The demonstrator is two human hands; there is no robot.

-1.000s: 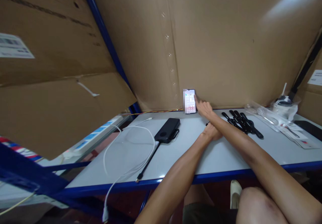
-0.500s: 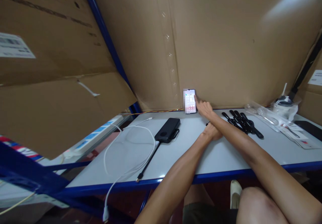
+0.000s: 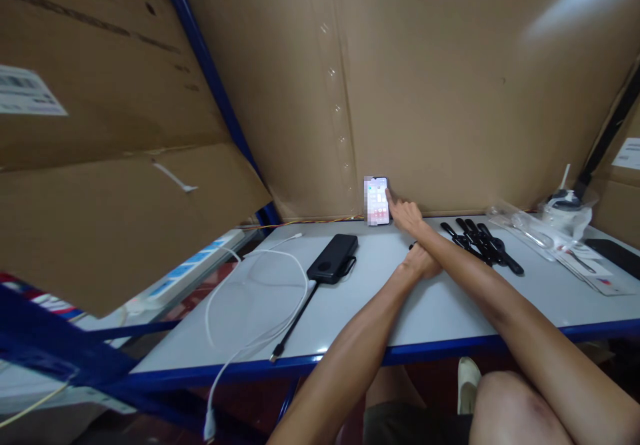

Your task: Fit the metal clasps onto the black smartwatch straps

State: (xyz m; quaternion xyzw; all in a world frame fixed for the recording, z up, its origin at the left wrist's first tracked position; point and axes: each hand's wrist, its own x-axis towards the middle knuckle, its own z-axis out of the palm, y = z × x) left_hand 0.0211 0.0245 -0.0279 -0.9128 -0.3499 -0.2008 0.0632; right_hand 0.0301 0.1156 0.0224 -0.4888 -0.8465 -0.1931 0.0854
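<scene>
A phone (image 3: 378,202) with a lit screen leans upright against the cardboard wall at the back of the table. My right hand (image 3: 407,216) has its index finger stretched to the right edge of the screen; the other fingers are bent and hold nothing. Beneath my right forearm, my left hand (image 3: 424,262) rests on the tabletop, looking curled. A small black end (image 3: 413,246) pokes out beside it; what it belongs to is hidden. Several black handled pieces (image 3: 483,241) lie in a pile right of my hands.
On the left lie a black power bank (image 3: 334,258) with a short cable and a looped white cable (image 3: 306,278). A power strip (image 3: 195,265) runs along the left side. Plastic-wrapped items (image 3: 530,231), a white cup (image 3: 563,215) and a black flat object (image 3: 615,255) occupy the right end.
</scene>
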